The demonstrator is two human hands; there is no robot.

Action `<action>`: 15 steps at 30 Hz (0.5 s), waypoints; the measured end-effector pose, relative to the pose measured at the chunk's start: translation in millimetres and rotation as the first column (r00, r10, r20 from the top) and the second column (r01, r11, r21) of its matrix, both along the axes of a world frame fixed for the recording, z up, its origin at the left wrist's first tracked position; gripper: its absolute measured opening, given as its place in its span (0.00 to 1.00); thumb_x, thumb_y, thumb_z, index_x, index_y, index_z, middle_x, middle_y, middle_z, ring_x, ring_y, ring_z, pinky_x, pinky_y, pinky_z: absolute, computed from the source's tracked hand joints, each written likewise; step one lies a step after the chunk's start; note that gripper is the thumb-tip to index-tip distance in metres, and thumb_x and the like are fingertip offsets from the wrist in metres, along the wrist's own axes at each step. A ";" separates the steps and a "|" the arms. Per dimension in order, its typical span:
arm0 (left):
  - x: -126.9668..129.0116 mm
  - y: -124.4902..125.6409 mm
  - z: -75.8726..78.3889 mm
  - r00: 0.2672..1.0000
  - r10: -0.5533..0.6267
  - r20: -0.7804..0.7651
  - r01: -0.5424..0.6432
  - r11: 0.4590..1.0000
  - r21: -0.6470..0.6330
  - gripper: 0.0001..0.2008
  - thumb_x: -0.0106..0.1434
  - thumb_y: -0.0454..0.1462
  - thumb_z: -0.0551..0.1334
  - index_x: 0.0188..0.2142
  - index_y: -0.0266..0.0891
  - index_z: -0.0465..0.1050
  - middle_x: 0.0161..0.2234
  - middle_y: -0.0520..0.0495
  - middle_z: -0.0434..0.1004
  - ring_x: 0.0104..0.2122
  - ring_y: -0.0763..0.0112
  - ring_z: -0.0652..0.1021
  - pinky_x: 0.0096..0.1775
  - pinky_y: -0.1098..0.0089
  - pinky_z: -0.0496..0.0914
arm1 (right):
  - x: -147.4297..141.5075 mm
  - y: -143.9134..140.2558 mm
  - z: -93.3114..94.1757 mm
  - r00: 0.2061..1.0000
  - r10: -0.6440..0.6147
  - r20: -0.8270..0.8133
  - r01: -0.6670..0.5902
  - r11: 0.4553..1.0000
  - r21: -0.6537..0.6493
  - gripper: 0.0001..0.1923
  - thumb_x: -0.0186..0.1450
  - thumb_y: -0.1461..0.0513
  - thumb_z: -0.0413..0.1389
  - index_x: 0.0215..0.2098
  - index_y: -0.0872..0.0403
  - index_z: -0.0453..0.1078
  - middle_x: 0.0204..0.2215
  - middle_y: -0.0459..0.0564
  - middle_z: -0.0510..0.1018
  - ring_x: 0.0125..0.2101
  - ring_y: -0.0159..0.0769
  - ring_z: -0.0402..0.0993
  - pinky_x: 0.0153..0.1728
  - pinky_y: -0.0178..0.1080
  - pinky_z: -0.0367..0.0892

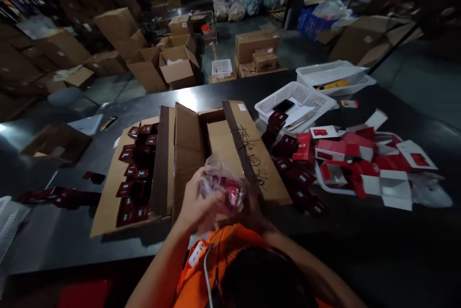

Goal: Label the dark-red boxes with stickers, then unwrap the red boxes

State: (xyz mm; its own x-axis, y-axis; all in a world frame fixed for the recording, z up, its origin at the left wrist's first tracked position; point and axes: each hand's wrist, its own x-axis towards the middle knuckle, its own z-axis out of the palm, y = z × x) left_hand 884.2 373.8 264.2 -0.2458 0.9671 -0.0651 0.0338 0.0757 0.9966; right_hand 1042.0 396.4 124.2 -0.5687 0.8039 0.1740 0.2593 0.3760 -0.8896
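Note:
In front of my chest, my left hand [194,203] is closed around a red item in clear plastic wrap [231,191], its thumb lying across the near side. At the right edge of that bundle is my right hand [253,209], dim and blurred, with its fingers mostly hidden. Just beyond both hands stands a cardboard box [189,149] with raised flaps; handwriting marks its right flap. Dark red small boxes [133,188] stand in rows on cardboard to the left. More dark red boxes [295,176] lie loosely piled to the right.
Opened red and white boxes [363,154] heap over a white tray on the right. Behind them are a white basket [295,94] with papers and a dark flat device, and another white basket [334,75]. Cartons [180,65] and plastic bags [252,0] stand on the floor beyond the table.

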 end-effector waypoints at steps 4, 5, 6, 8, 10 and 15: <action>5.6 -6.5 -12.6 0.959 -0.031 -0.283 0.044 0.998 0.041 0.39 0.41 0.49 0.78 0.51 0.39 0.73 0.49 0.40 0.80 0.50 0.50 0.79 0.54 0.57 0.73 | 5.9 -13.9 -9.7 0.927 -0.184 -0.327 0.078 0.947 -0.313 0.41 0.52 0.40 0.57 0.62 0.30 0.49 0.47 0.49 0.79 0.42 0.57 0.81 0.37 0.55 0.78; 8.3 -6.3 -16.8 0.970 -0.020 -0.244 0.034 0.998 0.051 0.40 0.42 0.49 0.78 0.53 0.38 0.71 0.49 0.39 0.80 0.50 0.51 0.79 0.54 0.57 0.73 | 6.4 -15.9 -12.4 0.912 -0.181 -0.367 0.044 0.935 -0.352 0.43 0.50 0.40 0.57 0.62 0.27 0.48 0.47 0.47 0.80 0.42 0.58 0.82 0.36 0.56 0.77; 11.2 -6.1 -21.3 0.980 -0.012 -0.198 0.025 0.998 0.060 0.41 0.42 0.48 0.78 0.54 0.38 0.69 0.51 0.39 0.79 0.51 0.51 0.79 0.54 0.57 0.73 | 7.3 -17.6 -14.7 0.911 -0.159 -0.381 0.011 0.932 -0.362 0.47 0.48 0.41 0.57 0.63 0.23 0.43 0.49 0.45 0.80 0.43 0.59 0.81 0.37 0.58 0.77; 17.2 -6.6 -29.9 0.992 0.023 -0.123 -0.015 0.998 0.069 0.46 0.41 0.48 0.78 0.58 0.40 0.65 0.54 0.38 0.76 0.53 0.51 0.78 0.56 0.57 0.73 | 11.4 -20.3 -17.3 0.910 -0.129 -0.394 -0.028 0.929 -0.370 0.54 0.45 0.44 0.57 0.64 0.19 0.33 0.56 0.42 0.76 0.50 0.62 0.79 0.42 0.62 0.75; 23.2 -8.5 -37.6 0.998 0.059 -0.035 -0.056 0.996 0.065 0.51 0.40 0.49 0.79 0.61 0.41 0.61 0.58 0.36 0.73 0.55 0.51 0.78 0.56 0.57 0.73 | 18.3 -23.1 -16.7 0.921 -0.145 -0.362 0.000 0.929 -0.370 0.58 0.43 0.46 0.56 0.66 0.19 0.28 0.62 0.41 0.71 0.56 0.62 0.75 0.47 0.63 0.73; 38.7 -16.1 -50.3 0.969 -0.117 0.216 0.126 0.992 -0.029 0.54 0.38 0.55 0.78 0.60 0.37 0.63 0.53 0.33 0.78 0.53 0.46 0.79 0.54 0.54 0.75 | 34.8 -24.8 -2.7 0.969 -0.225 -0.100 0.213 0.970 -0.121 0.48 0.54 0.47 0.56 0.70 0.35 0.44 0.55 0.54 0.77 0.52 0.62 0.76 0.43 0.58 0.75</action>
State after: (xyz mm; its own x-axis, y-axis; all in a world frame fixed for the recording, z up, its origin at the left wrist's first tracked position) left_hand 922.9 357.7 213.9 -0.1028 0.9841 -0.1451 -0.1682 0.1266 0.9776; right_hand 1076.8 371.6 121.6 -0.3584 0.9243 0.1315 0.2211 0.2209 -0.9499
